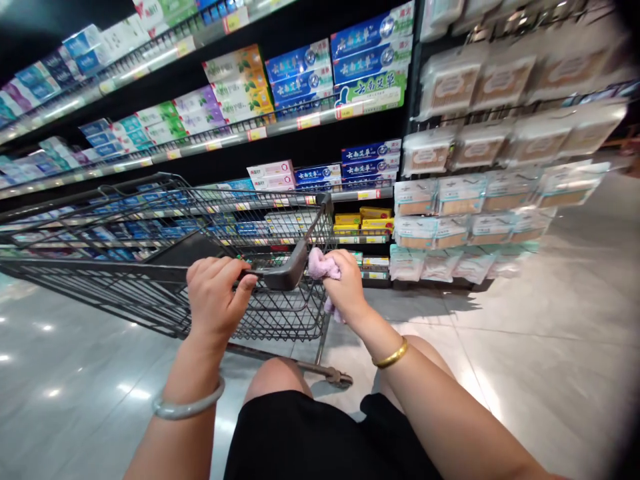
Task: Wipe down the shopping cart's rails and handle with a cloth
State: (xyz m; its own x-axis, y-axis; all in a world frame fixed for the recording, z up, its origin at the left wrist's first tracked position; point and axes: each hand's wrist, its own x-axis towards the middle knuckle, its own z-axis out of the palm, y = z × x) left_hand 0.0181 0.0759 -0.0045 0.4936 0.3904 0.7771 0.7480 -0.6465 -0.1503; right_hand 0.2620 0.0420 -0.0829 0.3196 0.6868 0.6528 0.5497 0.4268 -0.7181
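My left hand [215, 297] is wrapped over the dark rail of a black wire shopping cart [280, 313], with the thumb lying along the near side. Bunched in my closed right hand [347, 283] is a lavender cloth [324, 265], its fluffy folds poking out above and below the fingers. That hand is beside the cart's front corner, close to the thick plastic corner piece [290, 267]; whether the cloth touches the wire there I cannot tell. A caster wheel [340, 379] shows beneath the cart, near my knees.
Shelves of boxed toothpaste [300, 73] run along the far side of the cart. To their right hang several rows of bagged cotton swabs [450, 83]. Yellow boxes [363, 220] sit on a low shelf. Glossy grey tile floor [520, 333] extends to the right.
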